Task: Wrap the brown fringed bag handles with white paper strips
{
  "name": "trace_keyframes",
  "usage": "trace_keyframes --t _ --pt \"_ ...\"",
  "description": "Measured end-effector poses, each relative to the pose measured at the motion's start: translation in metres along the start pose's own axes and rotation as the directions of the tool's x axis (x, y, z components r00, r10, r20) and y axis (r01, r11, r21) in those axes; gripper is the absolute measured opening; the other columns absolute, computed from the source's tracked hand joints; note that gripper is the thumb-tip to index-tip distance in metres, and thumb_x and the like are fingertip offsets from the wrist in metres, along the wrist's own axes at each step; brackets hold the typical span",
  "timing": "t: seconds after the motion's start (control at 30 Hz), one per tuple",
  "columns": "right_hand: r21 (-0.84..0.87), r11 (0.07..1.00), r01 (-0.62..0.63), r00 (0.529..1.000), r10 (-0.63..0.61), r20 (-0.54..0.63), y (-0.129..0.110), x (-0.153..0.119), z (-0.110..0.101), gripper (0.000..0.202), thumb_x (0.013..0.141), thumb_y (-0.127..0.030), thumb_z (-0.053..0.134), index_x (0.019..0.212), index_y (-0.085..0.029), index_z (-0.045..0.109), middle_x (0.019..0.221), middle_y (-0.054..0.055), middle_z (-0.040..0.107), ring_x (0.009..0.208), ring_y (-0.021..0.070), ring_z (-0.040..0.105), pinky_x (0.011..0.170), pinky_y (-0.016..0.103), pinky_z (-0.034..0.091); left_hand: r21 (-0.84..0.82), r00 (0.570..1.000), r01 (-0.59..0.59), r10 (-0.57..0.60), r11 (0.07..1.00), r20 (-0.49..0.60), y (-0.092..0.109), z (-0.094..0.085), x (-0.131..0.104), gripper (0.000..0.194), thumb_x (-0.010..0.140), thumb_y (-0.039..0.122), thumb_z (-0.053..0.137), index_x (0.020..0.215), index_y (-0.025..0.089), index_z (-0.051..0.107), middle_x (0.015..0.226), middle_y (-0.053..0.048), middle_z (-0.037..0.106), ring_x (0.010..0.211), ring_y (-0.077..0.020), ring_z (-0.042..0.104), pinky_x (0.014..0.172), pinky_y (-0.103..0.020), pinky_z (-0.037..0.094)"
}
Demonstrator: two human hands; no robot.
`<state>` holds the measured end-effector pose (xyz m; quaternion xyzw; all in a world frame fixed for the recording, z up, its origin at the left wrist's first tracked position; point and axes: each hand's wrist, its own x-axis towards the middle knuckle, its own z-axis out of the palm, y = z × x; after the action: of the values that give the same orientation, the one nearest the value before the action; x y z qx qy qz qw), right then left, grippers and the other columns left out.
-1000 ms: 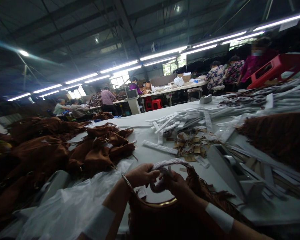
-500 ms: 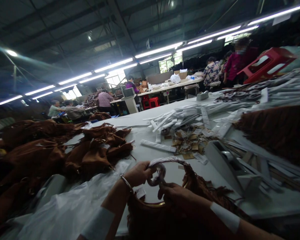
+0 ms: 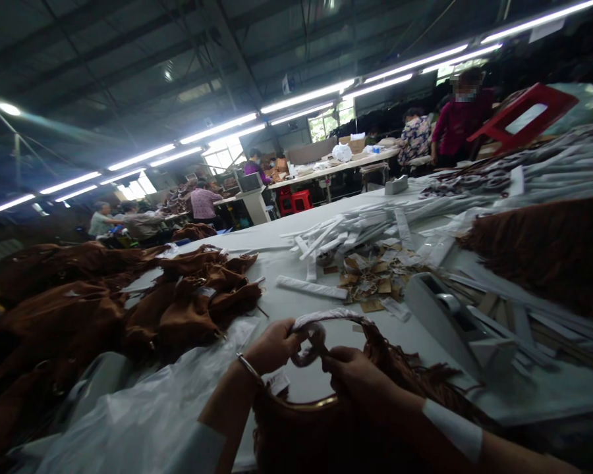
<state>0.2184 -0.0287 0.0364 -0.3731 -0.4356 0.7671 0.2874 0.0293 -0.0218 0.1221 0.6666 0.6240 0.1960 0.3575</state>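
A brown fringed bag [image 3: 326, 434] lies in front of me at the table's near edge, its curved handle [image 3: 333, 317] wrapped in white paper. My left hand [image 3: 271, 345] grips the wrapped handle near its left end, a bangle on the wrist. My right hand [image 3: 358, 378] sits just to the right, fingers closed on the loose curl of white wrap [image 3: 309, 345] between both hands.
Brown bags [image 3: 128, 303] are heaped on the left, clear plastic [image 3: 143, 408] below them. White paper strips [image 3: 356, 230] and cardboard tags [image 3: 375, 276] litter the white table [image 3: 296, 309]. A tape dispenser [image 3: 449, 316] stands right; brown fringe [image 3: 548, 250] beyond. People work at far tables.
The view has tilted slightly. My right hand has shifted a little right and the curl of wrap now loops more openly between my hands.
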Motion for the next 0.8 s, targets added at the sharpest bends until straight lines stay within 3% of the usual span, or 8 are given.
trace_keyframes --t 0.1,0.2,0.27,0.37,0.43,0.53,0.67,0.8 --pt "-0.069 0.997 -0.046 0.998 0.043 -0.044 -0.006 0.001 0.005 0.031 0.076 -0.044 0.068 0.07 -0.017 0.055 0.042 -0.005 0.046 0.034 0.0073 0.035 0.036 0.02 0.02 0.079 0.995 -0.068 0.074 0.995 -0.074 0.006 0.001 -0.005 0.03 0.088 0.043 0.052 0.083 0.015 0.062 0.067 0.001 0.057 0.059 -0.0115 0.047 0.053 -0.021 0.036" --pt "-0.036 0.997 -0.07 0.997 0.069 -0.034 -0.017 0.002 0.014 0.022 0.077 -0.038 0.062 0.072 -0.018 0.054 0.046 -0.005 0.048 0.032 0.0075 0.035 0.034 0.021 0.021 0.182 0.982 -0.12 0.144 0.976 -0.122 0.012 0.003 -0.011 0.027 0.09 0.041 0.053 0.091 0.017 0.065 0.078 -0.002 0.067 0.07 -0.0157 0.057 0.063 -0.023 0.042" --pt "0.016 0.999 -0.028 1.0 0.028 -0.006 -0.023 0.004 0.021 0.019 0.077 -0.037 0.059 0.078 -0.019 0.054 0.05 -0.007 0.048 0.032 0.0074 0.036 0.033 0.021 0.022 0.23 0.974 -0.138 0.174 0.963 -0.146 0.014 0.006 -0.014 0.03 0.091 0.04 0.053 0.108 0.02 0.066 0.093 -0.006 0.072 0.082 -0.0199 0.064 0.073 -0.026 0.046" --pt "0.034 0.996 0.079 0.997 -0.079 -0.017 -0.027 0.009 0.028 0.021 0.074 -0.036 0.061 0.083 -0.019 0.055 0.053 -0.007 0.05 0.032 0.008 0.038 0.033 0.021 0.023 0.325 0.965 -0.081 0.156 0.942 -0.213 0.013 0.012 -0.019 0.05 0.09 0.041 0.054 0.136 0.02 0.055 0.114 -0.012 0.071 0.102 -0.0276 0.066 0.087 -0.033 0.048" --pt "0.069 0.986 0.151 0.988 -0.152 0.004 -0.024 0.011 0.03 0.023 0.074 -0.038 0.062 0.085 -0.018 0.056 0.051 -0.006 0.05 0.034 0.0089 0.039 0.034 0.022 0.024 0.389 0.961 -0.047 0.147 0.92 -0.234 0.01 0.016 -0.022 0.06 0.091 0.043 0.054 0.144 0.018 0.046 0.123 -0.016 0.068 0.109 -0.0314 0.065 0.093 -0.038 0.048" --pt "0.262 0.951 0.166 0.974 -0.199 0.108 -0.016 0.011 0.03 0.029 0.077 -0.043 0.065 0.09 -0.018 0.057 0.056 -0.005 0.051 0.044 0.0096 0.044 0.041 0.021 0.031 0.443 0.95 -0.093 0.213 0.891 -0.228 0.007 0.021 -0.027 0.059 0.096 0.045 0.042 0.147 0.016 0.042 0.134 -0.017 0.061 0.117 -0.033 0.061 0.099 -0.043 0.047" --pt "0.464 0.882 0.087 0.962 -0.195 0.191 -0.005 0.012 0.031 0.04 0.079 -0.054 0.07 0.097 -0.02 0.056 0.068 -0.004 0.049 0.051 0.0079 0.042 0.047 0.021 0.032 0.409 0.922 -0.126 0.259 0.904 -0.288 0.009 0.028 -0.031 0.052 0.101 0.039 0.026 0.144 0.019 0.047 0.134 -0.014 0.062 0.121 -0.0283 0.059 0.103 -0.041 0.045" --pt "0.523 0.849 0.073 0.973 -0.176 0.149 0.0 0.019 0.038 0.042 0.079 -0.051 0.074 0.101 -0.021 0.055 0.069 -0.006 0.046 0.048 0.0053 0.031 0.045 0.02 0.024 0.405 0.898 -0.11 0.265 0.908 -0.352 0.008 0.037 -0.032 0.049 0.1 0.034 0.029 0.144 0.022 0.048 0.122 -0.013 0.068 0.109 -0.0276 0.064 0.099 -0.041 0.046"
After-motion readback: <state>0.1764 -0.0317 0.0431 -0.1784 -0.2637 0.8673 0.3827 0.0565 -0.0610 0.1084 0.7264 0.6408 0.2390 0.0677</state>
